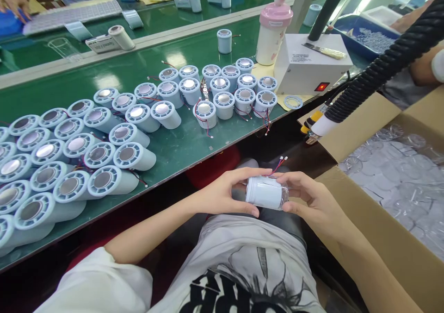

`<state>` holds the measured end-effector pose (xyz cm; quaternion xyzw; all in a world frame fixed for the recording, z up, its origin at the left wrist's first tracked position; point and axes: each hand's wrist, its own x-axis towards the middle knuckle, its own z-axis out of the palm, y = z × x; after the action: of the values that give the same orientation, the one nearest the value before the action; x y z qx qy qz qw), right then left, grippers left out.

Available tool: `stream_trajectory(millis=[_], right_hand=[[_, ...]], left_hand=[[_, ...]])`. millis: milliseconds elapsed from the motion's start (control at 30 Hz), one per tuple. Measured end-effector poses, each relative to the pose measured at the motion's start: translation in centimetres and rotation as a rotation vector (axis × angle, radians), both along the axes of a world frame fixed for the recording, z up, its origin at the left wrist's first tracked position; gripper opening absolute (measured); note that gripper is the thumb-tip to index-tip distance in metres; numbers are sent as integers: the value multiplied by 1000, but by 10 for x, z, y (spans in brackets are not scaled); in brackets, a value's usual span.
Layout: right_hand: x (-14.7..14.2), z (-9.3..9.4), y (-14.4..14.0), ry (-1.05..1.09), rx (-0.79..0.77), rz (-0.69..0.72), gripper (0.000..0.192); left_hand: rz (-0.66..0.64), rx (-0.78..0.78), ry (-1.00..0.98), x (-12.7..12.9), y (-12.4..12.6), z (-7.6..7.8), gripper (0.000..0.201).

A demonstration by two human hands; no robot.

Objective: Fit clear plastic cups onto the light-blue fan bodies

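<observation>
Lying on the desk (pixel 180 146) at left are rows of finished housings (pixel 100 153); over the lap, the left hand (pixel 222 195) and right hand (pixel 312 202) are gripping one housing (pixel 265 192), fingers closed around both ends, apparently seating a clear cover; pressing it square probably comes next.

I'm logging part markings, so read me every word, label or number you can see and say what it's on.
No text can be read.
White box: small printed lines on top, too blurred.
Shirt: large black print, cut off, unreadable.
White cylinder held by left hand and right hand: no marking shows.
</observation>
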<state>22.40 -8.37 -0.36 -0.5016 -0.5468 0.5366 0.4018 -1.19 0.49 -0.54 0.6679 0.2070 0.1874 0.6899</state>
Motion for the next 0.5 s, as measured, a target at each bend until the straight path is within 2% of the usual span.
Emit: stream_trajectory(millis=[200,367,500], right_hand=[[0,-1,1,140,-94,17,33],[-5,5,4,203,-168,-25,30],[-9,6,7,228,-238,-56,36]], left_hand=[[1,73,0,1,1,1,79],[-6,105,-38,0,2,0,80],[-15,118,-41,-1,3,0,81]])
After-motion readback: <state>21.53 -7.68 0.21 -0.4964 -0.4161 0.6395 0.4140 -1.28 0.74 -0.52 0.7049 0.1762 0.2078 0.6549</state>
